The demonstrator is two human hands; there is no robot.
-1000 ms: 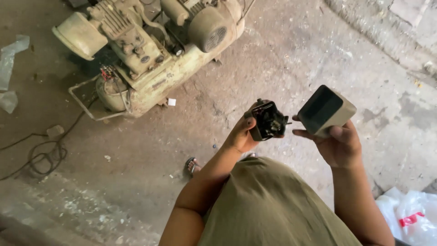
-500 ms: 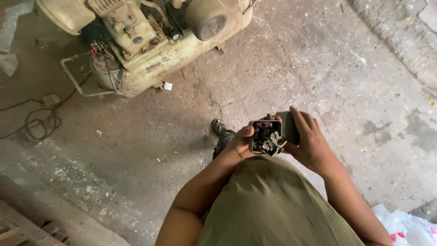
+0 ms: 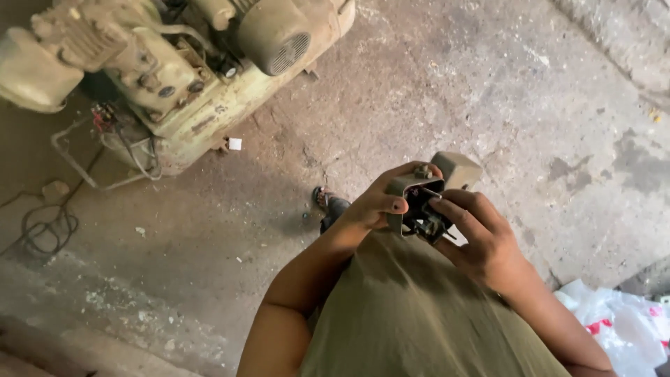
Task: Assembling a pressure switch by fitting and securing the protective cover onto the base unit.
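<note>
a: the grey cover (image 3: 457, 169) is sitting right behind the little black switch box (image 3: 419, 209) now; earlier it was held apart.
b: who's holding them?
a: the left hand (image 3: 377, 206) is wrapping around the box at chest height. the right hand (image 3: 481, 241) is curling fingers into its open side, poking inside.
b: which way is it pointing?
a: its open side is facing up toward the person, its long side tilting up toward the big old machine (image 3: 174, 70) on the floor (image 3: 488, 84).

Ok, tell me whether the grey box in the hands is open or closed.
Open. The grey box shows its dark inner parts, and its grey cover sits off behind it, between left hand and right hand.

switch housing (image 3: 408, 187): matt grey metal, dark plastic inside | cover (image 3: 457, 169): matt painted metal | compressor (image 3: 181, 63): dull, grimy cream-painted metal | floor (image 3: 447, 84): rough stained concrete | bag (image 3: 621, 328): glossy white plastic
</note>
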